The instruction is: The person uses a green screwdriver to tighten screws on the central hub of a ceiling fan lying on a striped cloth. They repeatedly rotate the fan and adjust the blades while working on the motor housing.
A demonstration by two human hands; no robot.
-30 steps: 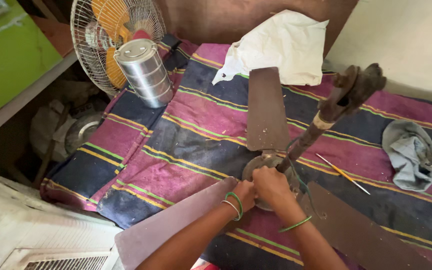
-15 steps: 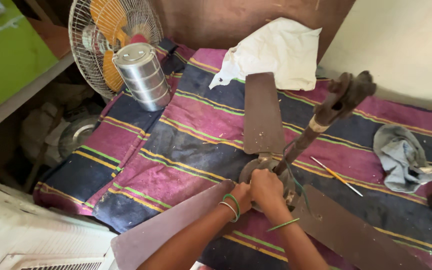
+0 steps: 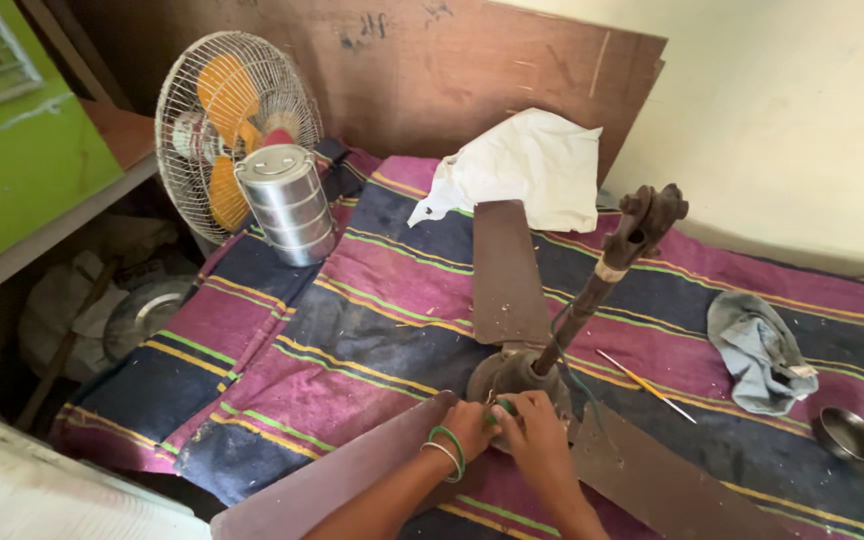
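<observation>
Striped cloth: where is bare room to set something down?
Free: the striped cloth between the steel tiffin and fan blade; also between the grey rag and rod. Crowded: around the fan hub, where both hands work.

table fan | steel tiffin | white cloth | grey rag | steel bowl

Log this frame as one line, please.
left hand and right hand: on ceiling fan hub | fan: on striped cloth | nearby: tiffin carrier
</observation>
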